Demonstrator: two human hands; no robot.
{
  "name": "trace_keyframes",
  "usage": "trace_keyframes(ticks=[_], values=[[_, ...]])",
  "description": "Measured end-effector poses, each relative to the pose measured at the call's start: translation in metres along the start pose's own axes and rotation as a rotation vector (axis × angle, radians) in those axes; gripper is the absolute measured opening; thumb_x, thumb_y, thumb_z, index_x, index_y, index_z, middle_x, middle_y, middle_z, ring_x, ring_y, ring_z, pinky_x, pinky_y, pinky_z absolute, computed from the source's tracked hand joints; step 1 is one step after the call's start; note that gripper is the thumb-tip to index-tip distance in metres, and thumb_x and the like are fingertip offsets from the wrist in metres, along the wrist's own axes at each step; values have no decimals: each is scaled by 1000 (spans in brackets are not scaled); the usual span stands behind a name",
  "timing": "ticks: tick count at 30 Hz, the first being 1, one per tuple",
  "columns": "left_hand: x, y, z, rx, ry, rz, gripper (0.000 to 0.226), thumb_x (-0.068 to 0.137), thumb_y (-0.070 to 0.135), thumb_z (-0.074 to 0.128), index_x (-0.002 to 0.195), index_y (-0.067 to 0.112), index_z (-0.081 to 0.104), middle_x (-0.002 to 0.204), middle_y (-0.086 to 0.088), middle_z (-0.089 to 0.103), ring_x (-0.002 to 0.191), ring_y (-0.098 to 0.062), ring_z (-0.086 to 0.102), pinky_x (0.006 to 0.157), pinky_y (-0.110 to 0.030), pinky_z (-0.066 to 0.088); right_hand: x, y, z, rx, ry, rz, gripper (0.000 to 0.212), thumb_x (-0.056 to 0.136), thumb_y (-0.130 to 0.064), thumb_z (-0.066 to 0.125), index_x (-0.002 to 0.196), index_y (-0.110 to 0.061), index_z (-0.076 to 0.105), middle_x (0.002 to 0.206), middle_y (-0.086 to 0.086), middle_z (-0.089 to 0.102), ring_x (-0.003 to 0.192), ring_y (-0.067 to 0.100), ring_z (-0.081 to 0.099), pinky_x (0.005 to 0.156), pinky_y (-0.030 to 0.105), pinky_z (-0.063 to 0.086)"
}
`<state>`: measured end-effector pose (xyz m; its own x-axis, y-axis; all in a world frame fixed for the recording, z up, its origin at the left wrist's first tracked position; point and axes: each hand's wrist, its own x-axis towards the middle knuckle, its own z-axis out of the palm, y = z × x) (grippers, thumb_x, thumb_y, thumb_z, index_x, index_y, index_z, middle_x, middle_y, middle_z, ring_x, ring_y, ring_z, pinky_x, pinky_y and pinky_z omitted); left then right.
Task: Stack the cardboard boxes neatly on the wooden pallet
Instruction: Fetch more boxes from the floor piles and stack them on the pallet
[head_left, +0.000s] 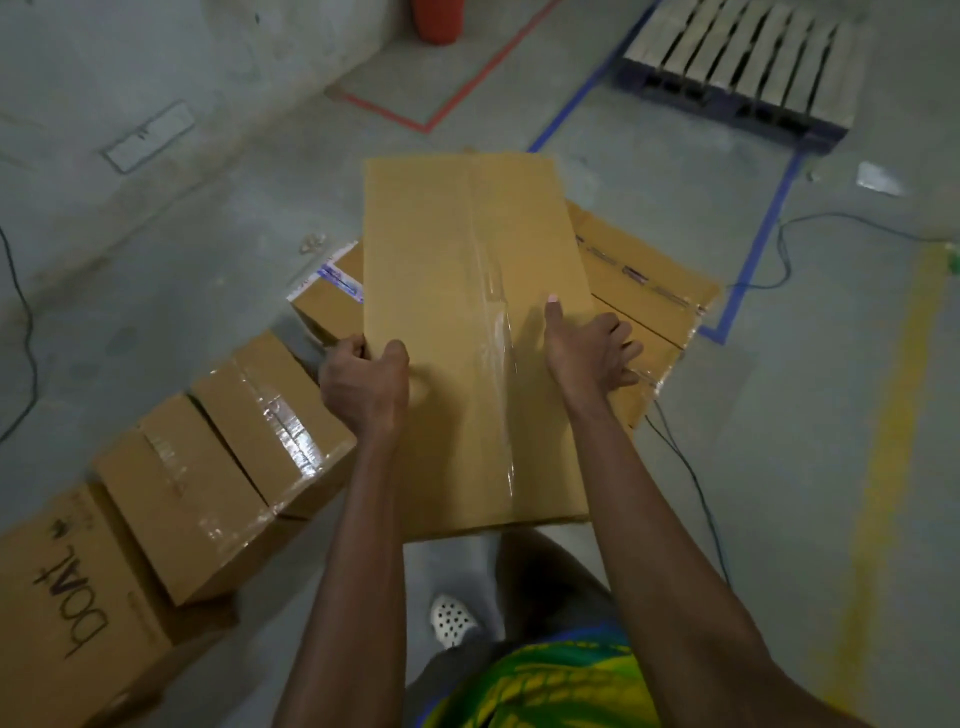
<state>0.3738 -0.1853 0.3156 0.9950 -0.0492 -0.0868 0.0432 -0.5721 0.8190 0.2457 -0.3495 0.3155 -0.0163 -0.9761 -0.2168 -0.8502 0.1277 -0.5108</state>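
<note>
Concrete floor (208, 249), cardboard boxes (270, 415), pallet (743, 67), perhaps thin cables (698, 486)

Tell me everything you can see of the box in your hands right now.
The held box is plain brown cardboard, long and rectangular. Its top flaps are closed and sealed by clear glossy tape along the centre seam, and no print shows on top. It lies roughly level, long axis pointing away, over other boxes on the floor. The left hand grips its left edge. The right hand holds the right edge, thumb on top. It is well short of the pallet.
</note>
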Motion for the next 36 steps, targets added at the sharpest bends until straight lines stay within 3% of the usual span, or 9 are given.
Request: trace_keyframes(ticks=[5, 8, 11, 16, 18, 20, 23, 29, 36], values=[[-91, 18, 39, 69, -66, -8, 41, 72, 43, 61, 93, 9, 72, 94, -9, 69, 85, -25, 59, 71, -30, 36, 38, 77, -54, -15, -31, 42, 91, 88, -75, 43, 145, -4, 40, 152, 11, 38, 139, 32, 28, 107, 53, 26], [-151, 33, 81, 106, -112, 6, 43, 66, 46, 55, 87, 10, 67, 91, -8, 66, 88, -29, 60, 78, -36, 47, 83, 134, -91, -18, -40, 65, 90, 89, -73, 44, 146, -3, 39, 152, 13, 40, 140, 33, 32, 108, 54, 26], [-214, 52, 140, 127, -174, -15, 53, 66, 50, 54, 100, 13, 70, 99, -5, 69, 95, -27, 64, 87, -41, 54, 143, 192, -131, -14, 3, 63, 86, 88, -71, 48, 142, -4, 44, 147, 15, 46, 138, 32, 37, 107, 54, 27], [-307, 99, 251, 183, -276, -45, 66, 60, 50, 50, 101, 4, 72, 99, -13, 72, 95, -34, 64, 85, -39, 51, 249, 262, -209, -91, 117, 17, 82, 87, -70, 50, 136, -3, 49, 140, 14, 51, 132, 32, 41, 102, 53, 31], [-331, 122, 284, 173, -311, -69, 54, 64, 47, 56, 92, 4, 71, 94, -12, 71, 89, -32, 64, 76, -36, 49, 286, 275, -235, -130, 150, -7, 82, 88, -70, 49, 135, -2, 49, 138, 14, 51, 131, 32, 41, 100, 53, 32], [-344, 148, 318, 131, -326, -75, 38, 71, 41, 63, 80, 4, 68, 82, -11, 68, 79, -31, 63, 65, -32, 39, 326, 280, -252, -131, 159, -19, 82, 88, -70, 48, 134, -2, 49, 137, 14, 51, 131, 32, 41, 100, 52, 32], [-346, 182, 371, 109, -312, -71, 30, 79, 34, 68, 81, 4, 68, 77, -6, 64, 73, -27, 59, 62, -32, 36, 390, 280, -263, -133, 171, -41, 80, 89, -69, 48, 134, -2, 49, 136, 14, 51, 131, 33, 41, 100, 51, 32], [-323, 241, 488, 46, -303, -126, 27, 75, 33, 70, 77, 6, 69, 70, -3, 62, 72, -27, 65, 61, -32, 47, 533, 236, -273, -170, 145, -108, 85, 88, -70, 49, 139, -2, 46, 142, 14, 49, 134, 33, 39, 103, 53, 30], [-273, 334, 576, -25, -185, -200, 31, 74, 31, 68, 81, 0, 67, 69, -1, 53, 62, -19, 47, 52, -32, 32, 657, 171, -280, -183, 118, -174, 83, 88, -67, 53, 138, -1, 47, 141, 15, 49, 135, 34, 38, 104, 54, 31]])
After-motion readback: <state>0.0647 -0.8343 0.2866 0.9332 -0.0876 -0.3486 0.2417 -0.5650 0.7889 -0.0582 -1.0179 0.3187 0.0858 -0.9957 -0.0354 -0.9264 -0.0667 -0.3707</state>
